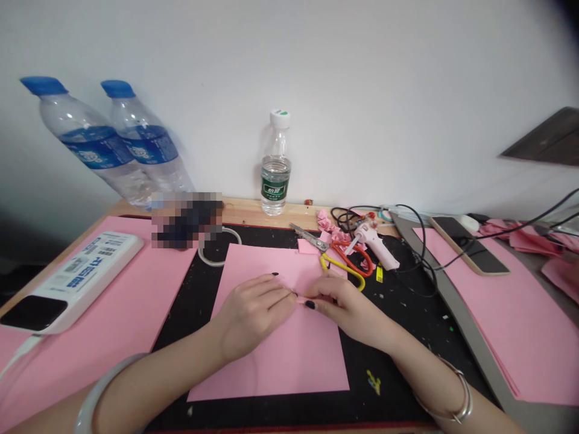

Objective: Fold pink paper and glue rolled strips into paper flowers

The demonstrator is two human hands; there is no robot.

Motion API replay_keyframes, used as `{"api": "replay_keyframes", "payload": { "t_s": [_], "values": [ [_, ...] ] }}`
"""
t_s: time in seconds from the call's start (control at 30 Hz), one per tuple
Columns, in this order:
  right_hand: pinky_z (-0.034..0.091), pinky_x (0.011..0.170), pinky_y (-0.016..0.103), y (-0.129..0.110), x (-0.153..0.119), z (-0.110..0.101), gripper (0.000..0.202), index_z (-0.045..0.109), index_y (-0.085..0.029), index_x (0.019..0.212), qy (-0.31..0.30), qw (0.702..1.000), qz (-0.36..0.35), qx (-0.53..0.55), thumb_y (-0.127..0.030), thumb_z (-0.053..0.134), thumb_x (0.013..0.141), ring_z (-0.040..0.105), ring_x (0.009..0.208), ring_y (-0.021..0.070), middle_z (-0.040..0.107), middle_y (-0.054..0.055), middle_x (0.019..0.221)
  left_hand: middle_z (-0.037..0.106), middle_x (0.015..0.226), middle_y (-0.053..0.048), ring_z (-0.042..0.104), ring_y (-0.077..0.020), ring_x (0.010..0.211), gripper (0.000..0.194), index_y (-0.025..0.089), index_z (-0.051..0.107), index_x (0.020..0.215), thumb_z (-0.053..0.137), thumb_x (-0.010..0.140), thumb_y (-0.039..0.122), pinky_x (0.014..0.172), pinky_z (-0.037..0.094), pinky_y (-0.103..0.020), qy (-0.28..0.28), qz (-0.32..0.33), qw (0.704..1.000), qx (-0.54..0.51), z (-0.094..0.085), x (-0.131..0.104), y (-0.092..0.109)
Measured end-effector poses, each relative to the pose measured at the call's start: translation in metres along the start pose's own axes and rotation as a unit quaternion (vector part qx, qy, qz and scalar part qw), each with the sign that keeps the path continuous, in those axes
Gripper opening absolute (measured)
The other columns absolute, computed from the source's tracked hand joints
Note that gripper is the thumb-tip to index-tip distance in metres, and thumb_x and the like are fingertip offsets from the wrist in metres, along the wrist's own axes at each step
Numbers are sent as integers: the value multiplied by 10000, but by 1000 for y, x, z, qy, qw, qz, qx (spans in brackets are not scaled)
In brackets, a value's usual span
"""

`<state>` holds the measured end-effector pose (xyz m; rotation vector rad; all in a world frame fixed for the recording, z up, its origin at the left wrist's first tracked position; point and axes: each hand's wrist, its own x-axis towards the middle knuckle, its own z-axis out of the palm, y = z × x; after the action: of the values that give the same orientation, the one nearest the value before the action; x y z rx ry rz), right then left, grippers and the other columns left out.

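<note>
Holding a small pink strip in a closed pinch of left hand and right hand — apparently mid-shaping, with crumpled paper behind and a flat sheet left beneath.

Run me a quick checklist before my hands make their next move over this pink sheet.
1. Small pink paper piece at fingertips of left hand and right hand: ok.
2. Large flat pink paper sheet under both hands: ok.
3. Metal scissors with red and yellow handles lying nearby, beyond right hand: ok.
4. Pale pink plastic glue gun hot or cold: cannot tell.
5. Clear plastic bottle with green label upright, capped: ok.
</note>
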<state>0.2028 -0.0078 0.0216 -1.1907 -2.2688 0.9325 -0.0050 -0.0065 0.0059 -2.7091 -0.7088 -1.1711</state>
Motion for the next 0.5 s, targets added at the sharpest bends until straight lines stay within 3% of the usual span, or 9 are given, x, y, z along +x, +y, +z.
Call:
{"api": "replay_keyframes", "payload": {
  "t_s": [0.33,0.4,0.5],
  "values": [
    [489,817,345,15,-6,-22,244,682,-205,1001,-7,998,12,66,-146,468,899,619,911,189,700,58,981,740,826,-54,700,-173,781,214,138,663,858,469,900,58,787,572,-334,5,-31,999,20,-4,-9,-12],
    [498,781,334,20,-7,-24,217,680,-193,959,15,995,46,83,-191,470,905,628,877,188,698,56,949,739,839,-50,701,-174,796,220,143,667,865,467,899,59,806,568,-341,-4,-45,999,19,-4,-11,-14],
    [480,610,282,27,-8,-24,201,634,-166,777,95,986,104,92,-254,496,894,601,678,162,668,33,748,738,846,-50,702,-180,804,227,145,671,871,458,907,76,806,571,-351,-14,-55,998,19,-3,-13,-15]
  ]
}}
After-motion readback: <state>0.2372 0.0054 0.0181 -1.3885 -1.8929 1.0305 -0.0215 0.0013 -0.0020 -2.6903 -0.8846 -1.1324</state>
